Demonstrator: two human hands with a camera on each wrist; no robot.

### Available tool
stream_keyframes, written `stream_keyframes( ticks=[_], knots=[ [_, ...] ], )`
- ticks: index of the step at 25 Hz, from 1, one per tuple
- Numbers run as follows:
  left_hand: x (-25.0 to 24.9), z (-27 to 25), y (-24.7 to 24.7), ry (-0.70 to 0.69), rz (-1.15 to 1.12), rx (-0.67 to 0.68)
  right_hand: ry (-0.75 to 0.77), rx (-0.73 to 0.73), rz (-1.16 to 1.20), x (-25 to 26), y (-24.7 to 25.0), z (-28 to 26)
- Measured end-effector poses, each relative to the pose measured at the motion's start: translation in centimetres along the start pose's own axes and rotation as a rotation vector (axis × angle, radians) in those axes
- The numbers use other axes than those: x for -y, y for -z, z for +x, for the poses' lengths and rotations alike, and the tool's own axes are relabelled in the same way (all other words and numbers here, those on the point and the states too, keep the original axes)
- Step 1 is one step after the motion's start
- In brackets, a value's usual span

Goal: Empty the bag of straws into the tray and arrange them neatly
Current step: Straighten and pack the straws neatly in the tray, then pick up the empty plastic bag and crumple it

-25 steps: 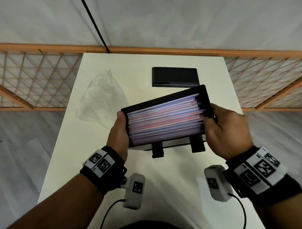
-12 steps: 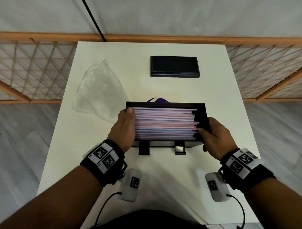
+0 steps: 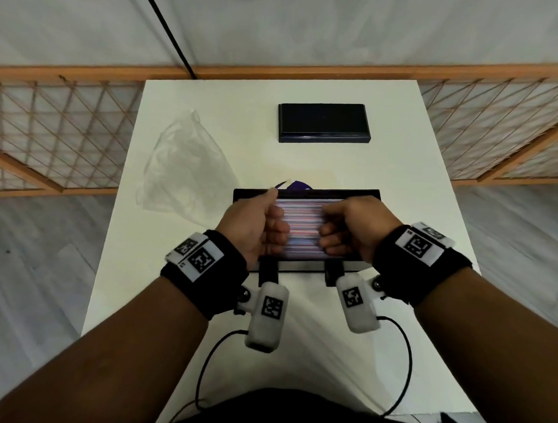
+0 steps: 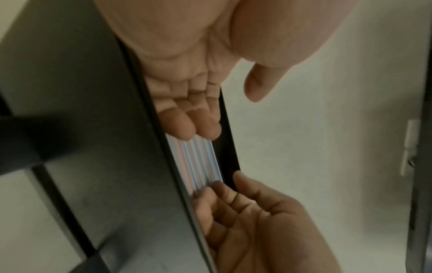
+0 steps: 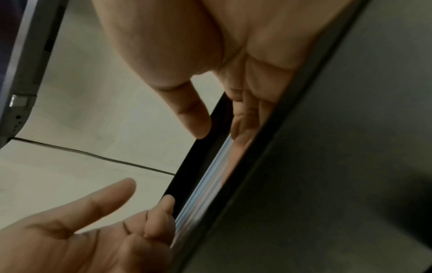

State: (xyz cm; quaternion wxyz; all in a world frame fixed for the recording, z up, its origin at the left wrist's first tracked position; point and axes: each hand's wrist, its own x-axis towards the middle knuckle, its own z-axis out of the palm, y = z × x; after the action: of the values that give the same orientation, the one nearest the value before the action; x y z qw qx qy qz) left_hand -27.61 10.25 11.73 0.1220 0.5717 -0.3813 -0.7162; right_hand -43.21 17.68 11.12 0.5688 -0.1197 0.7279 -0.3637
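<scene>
The black tray point(image 3: 303, 192) stands flat on the white table point(image 3: 298, 338), filled with pink, blue and white straws point(image 3: 304, 231) lying lengthwise. My left hand point(image 3: 266, 226) is over the tray's left half, fingertips down on the straws, thumb free. My right hand point(image 3: 342, 227) mirrors it on the right half. In the left wrist view the left hand's fingertips point(image 4: 184, 129) touch the straws point(image 4: 196, 162) inside the tray. The right wrist view shows straws point(image 5: 205, 188) under the right hand's fingers point(image 5: 240, 127). The clear plastic bag point(image 3: 184, 176) lies flat and looks empty, left of the tray.
A flat black box point(image 3: 323, 122) lies at the table's far middle. Something purple point(image 3: 299, 185) peeks out just behind the tray. Wooden lattice panels point(image 3: 52, 133) flank the table on both sides. Camera cables point(image 3: 402, 358) trail near the table's front edge.
The tray, held tilted in the air by its ends, was levelled and set down. Both hands left the ends and moved inward onto the straws.
</scene>
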Motion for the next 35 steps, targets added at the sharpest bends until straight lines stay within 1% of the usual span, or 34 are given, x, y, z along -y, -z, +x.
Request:
stream_keyframes(
  ticks=[2, 3, 6, 10, 14, 15, 16, 18, 20, 21, 22, 23, 24, 26, 27, 29, 31, 32, 35],
  knots=[
    [0.0, 0.4, 0.2, -0.01, 0.015, 0.0, 0.001, 0.013, 0.03, 0.3, -0.1, 0.3],
    [0.0, 0.6, 0.4, -0.022, 0.016, -0.004, 0.005, 0.014, 0.076, 0.3, 0.0, 0.5],
    [0.0, 0.8, 0.5, -0.003, 0.008, 0.005, -0.011, 0.028, 0.224, 0.3, -0.2, 0.8],
    [0.2, 1.2, 0.0, 0.013, 0.106, -0.017, -0.036, 0.042, 0.401, 0.3, -0.2, 1.1],
    [0.0, 1.0, -0.6, 0.015, 0.204, 0.007, -0.012, 0.033, 0.43, 0.3, -0.4, 1.0],
    [-0.3, 0.7, -0.5, -0.007, 0.21, 0.015, -0.011, 0.036, 0.436, 0.4, -0.4, 0.8],
    [-0.9, 0.5, 0.0, -0.057, 0.195, 0.006, -0.006, 0.04, 0.442, 0.6, -0.2, 0.6],
    [-3.0, 0.4, 2.2, -0.192, 0.126, -0.09, 0.031, 0.032, 0.439, 1.2, 0.2, -0.1],
    [-5.1, 1.5, 5.7, -0.291, 0.048, -0.287, 0.117, -0.001, 0.422, 2.0, 0.9, -0.8],
    [-5.4, 2.5, 7.4, -0.292, 0.021, -0.373, 0.167, -0.018, 0.417, 2.4, 1.3, -1.3],
    [-5.2, 3.8, 8.9, -0.252, 0.024, -0.432, 0.213, -0.032, 0.416, 2.9, 1.6, -1.7],
    [-4.4, 5.1, 10.0, -0.179, 0.07, -0.456, 0.252, -0.044, 0.417, 3.3, 1.8, -2.1],
    [-3.1, 6.4, 10.8, -0.108, 0.14, -0.434, 0.282, -0.055, 0.416, 3.6, 2.0, -2.4],
    [0.0, 8.4, 11.1, 0.02, 0.317, -0.303, 0.325, -0.071, 0.404, 4.1, 1.9, -3.0],
    [1.4, 9.2, 11.2, 0.059, 0.385, -0.244, 0.346, -0.079, 0.384, 4.2, 1.8, -3.2],
    [3.7, 11.2, 11.7, 0.084, 0.471, -0.214, 0.387, -0.095, 0.317, 4.0, 1.2, -3.6],
    [5.0, 12.7, 12.2, 0.077, 0.568, -0.246, 0.41, -0.094, 0.254, 3.6, 0.7, -3.8],
    [5.2, 13.2, 12.4, 0.079, 0.655, -0.265, 0.42, -0.09, 0.223, 3.5, 0.4, -3.7],
    [5.4, 13.6, 12.5, 0.049, 1.062, -0.33, 0.472, -0.083, 0.093, 3.2, -0.9, -3.8]
  ],
)
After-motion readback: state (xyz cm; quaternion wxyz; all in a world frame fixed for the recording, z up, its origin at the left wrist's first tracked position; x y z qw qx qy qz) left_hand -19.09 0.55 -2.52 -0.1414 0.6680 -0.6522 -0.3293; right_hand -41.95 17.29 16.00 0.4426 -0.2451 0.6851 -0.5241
